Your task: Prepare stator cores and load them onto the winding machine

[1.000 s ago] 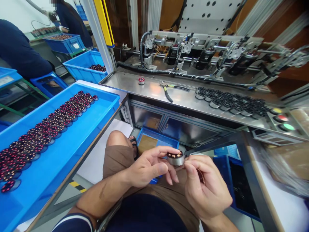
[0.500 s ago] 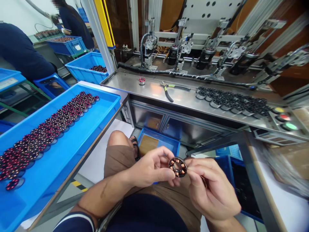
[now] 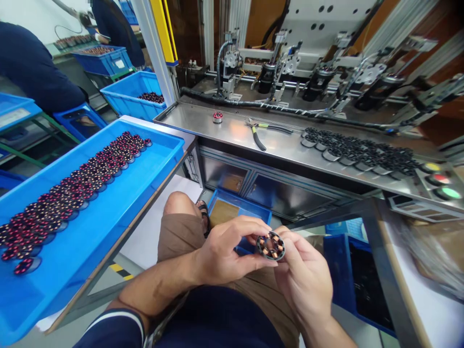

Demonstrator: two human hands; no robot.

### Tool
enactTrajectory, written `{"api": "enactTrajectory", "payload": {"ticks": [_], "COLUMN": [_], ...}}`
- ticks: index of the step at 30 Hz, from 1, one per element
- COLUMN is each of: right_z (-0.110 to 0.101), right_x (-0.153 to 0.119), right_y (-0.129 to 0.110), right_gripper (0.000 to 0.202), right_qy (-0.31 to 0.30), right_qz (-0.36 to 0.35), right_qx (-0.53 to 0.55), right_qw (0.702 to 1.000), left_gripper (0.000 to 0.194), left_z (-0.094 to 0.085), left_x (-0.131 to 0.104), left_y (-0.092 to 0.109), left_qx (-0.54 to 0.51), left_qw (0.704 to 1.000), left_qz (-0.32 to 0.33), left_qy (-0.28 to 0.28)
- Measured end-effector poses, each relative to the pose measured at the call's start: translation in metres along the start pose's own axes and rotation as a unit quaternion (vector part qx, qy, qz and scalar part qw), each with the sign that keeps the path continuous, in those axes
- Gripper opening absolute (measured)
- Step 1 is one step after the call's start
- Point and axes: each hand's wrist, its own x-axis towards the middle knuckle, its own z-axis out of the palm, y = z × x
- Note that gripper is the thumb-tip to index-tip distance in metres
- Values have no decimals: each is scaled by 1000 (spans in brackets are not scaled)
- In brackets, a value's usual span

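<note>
Over my lap is a motor stator (image 3: 279, 247), a dark ring with copper windings facing up. My left hand (image 3: 223, 251) is closed on its left side, with the thumb along the near edge and fingers at the far edge. My right hand (image 3: 308, 273) is closed at the stator's right side, thumb and fingers against the rim. Its inner fingertips are partly hidden, and I cannot make out any loose wire between them. On the metal ledge, a single stator with red windings (image 3: 217, 117) sits left of the green-and-black cutting pliers (image 3: 258, 133).
A blue tray (image 3: 119, 193) of several wound stators lies left. Several dark stator cores (image 3: 358, 150) line the ledge, near lit push-buttons (image 3: 447, 193). Winding machinery (image 3: 268, 77) stands behind. A blue bin (image 3: 337, 266) is at lower right. Other people sit at far left.
My right hand has moved in from the right and turned to rest against the stator. My left fingers have shifted round the rim. The view has tilted slightly.
</note>
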Motion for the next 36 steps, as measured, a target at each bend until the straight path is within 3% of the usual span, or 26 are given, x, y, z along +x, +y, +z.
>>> {"api": "enactTrajectory", "payload": {"ticks": [4,8,11,14,16,18,21,23,24,28,33,36], "right_z": [4,6,2,-8,-16,-23,-28,-29,-29,-37,-55,-54], "right_x": [4,4,4,6,10,15,22,24,25,24,21,24], "right_y": [2,2,1,-7,-17,-29,-42,-48,-49,-48,-37,-38], "right_gripper": [32,32,30,19,14,15,18,18,18,26,73,65], "right_qy": [-4,-21,-30,-43,-76,-126,-168,-166,-165,-188,-188,-198], "right_qz": [47,45,7,-95,-189,-264,-325,-352,-364,-378,-299,-283], "right_qx": [75,80,33,-97,-186,-251,-318,-334,-334,-319,-274,-269], "right_qw": [996,996,999,990,961,923,875,858,854,848,894,899], "left_gripper": [56,52,40,38,46,49,55,61,59,46,43,44], "left_z": [-1,-2,-4,-6,-7,-8,-6,-3,-2,0,0,1], "left_x": [0,0,1,2,4,5,7,7,7,8,11,10], "left_y": [1,2,6,10,10,8,2,0,0,3,8,8], "left_qx": [15,1,-61,-198,-303,-359,-424,-475,-491,-479,-445,-442], "left_qw": [1000,1000,997,975,941,897,787,724,713,747,780,783], "left_qz": [2,-22,-55,-93,-144,-254,-429,-464,-464,-448,-431,-429], "left_qy": [0,-1,-4,-30,-36,-36,-129,-187,-186,-109,-87,-84]}}
